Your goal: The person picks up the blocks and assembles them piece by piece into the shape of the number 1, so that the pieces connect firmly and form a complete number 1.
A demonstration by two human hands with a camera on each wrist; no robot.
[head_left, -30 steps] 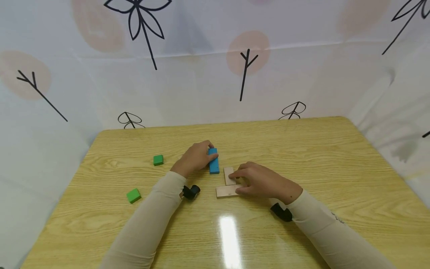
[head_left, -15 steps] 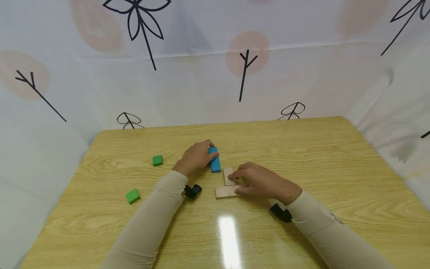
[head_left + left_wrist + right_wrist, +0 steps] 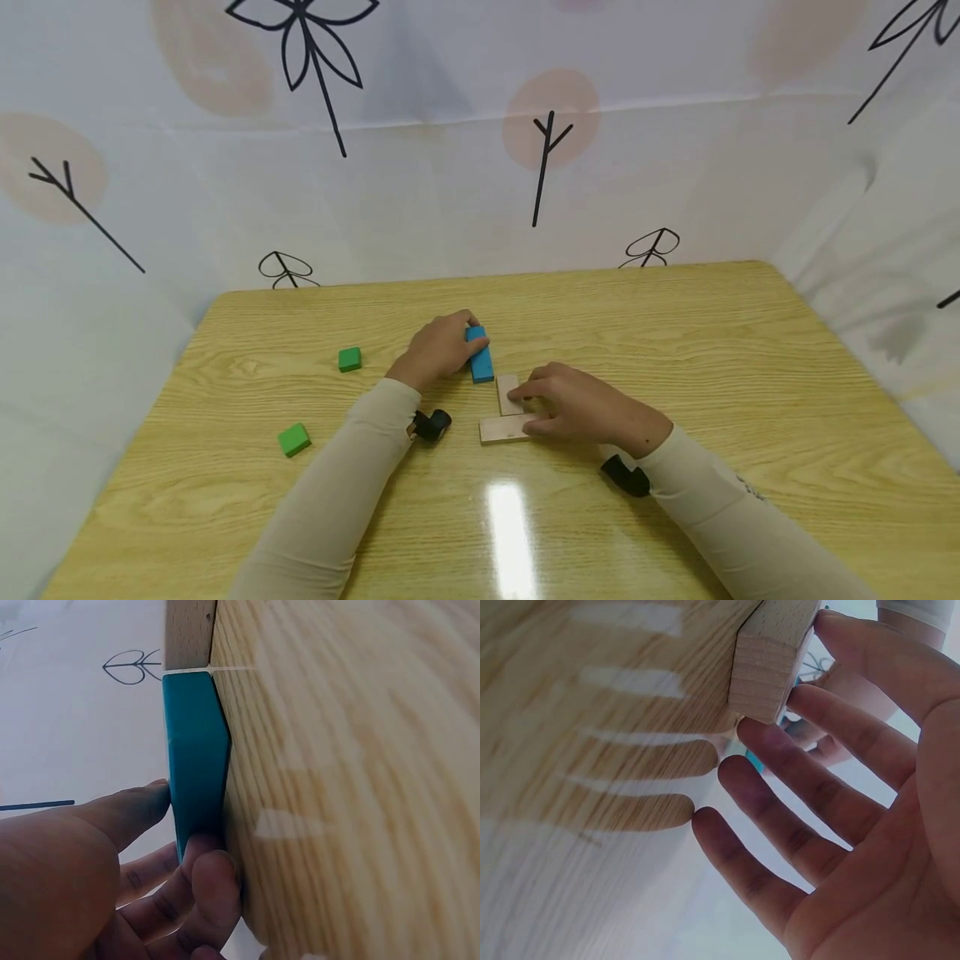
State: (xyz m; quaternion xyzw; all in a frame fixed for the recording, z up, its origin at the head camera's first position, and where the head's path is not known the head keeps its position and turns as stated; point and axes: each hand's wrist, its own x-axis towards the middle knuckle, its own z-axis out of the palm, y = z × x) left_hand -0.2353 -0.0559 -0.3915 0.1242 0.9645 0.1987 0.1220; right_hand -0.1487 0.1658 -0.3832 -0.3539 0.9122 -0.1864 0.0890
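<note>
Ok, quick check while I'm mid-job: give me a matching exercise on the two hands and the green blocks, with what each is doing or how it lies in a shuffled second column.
Column one
1. Left hand
2. Right hand
3. Green blocks

Column two
A. Has fingers on the plain wooden blocks
B. Lying apart from each other, touched by neither hand
C. Gripping the blue block

Right pairs
1-C
2-A
3-B
</note>
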